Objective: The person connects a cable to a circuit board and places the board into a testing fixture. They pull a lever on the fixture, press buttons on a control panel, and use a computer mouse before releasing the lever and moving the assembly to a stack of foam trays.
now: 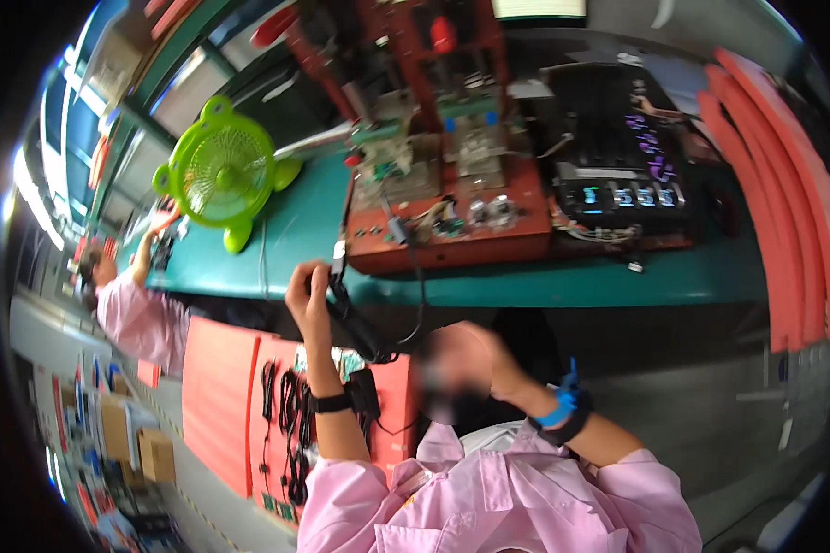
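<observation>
Left hand [310,300]: fingers closed, apparently pinching the upper end of a black cable bundle [360,330], which hangs down and right from the grip. Right hand [478,358]: right of the bundle, partly blurred; hold cannot be told.
Just above the grip: white connector [338,256]. Above right: red test fixture [447,251]; farther right, black unit with lit displays [618,195]. Below: more black cables [290,415].
Step, as judged: handling the bundle beside the fixture; next move calls for a steady pinch and slack cord.
</observation>
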The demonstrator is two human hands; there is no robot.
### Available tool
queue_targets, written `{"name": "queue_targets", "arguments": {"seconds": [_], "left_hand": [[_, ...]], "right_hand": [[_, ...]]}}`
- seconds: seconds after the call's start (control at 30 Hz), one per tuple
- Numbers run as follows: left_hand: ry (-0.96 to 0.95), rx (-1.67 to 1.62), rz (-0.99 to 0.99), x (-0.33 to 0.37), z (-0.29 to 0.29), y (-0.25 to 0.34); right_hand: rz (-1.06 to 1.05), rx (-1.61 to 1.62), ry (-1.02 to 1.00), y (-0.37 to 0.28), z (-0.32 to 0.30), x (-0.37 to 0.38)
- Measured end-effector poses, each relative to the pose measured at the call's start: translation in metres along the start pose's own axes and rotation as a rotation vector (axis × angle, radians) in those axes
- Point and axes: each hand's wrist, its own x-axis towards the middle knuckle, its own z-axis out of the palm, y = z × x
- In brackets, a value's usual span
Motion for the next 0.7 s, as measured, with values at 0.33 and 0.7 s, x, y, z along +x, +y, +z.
{"name": "queue_targets", "arguments": {"seconds": [0.33,0.7], "left_hand": [[0.045,-0.146,0.174,-0.003,0.018,0.0],[0.105,-0.042,0.269,-0.006,0.02,-0.004]], "right_hand": [[0.062,0.638,0.074,0.025,0.069,0.073],[0.047,0.863,0.239,0.017,0.076,0.084]]}}
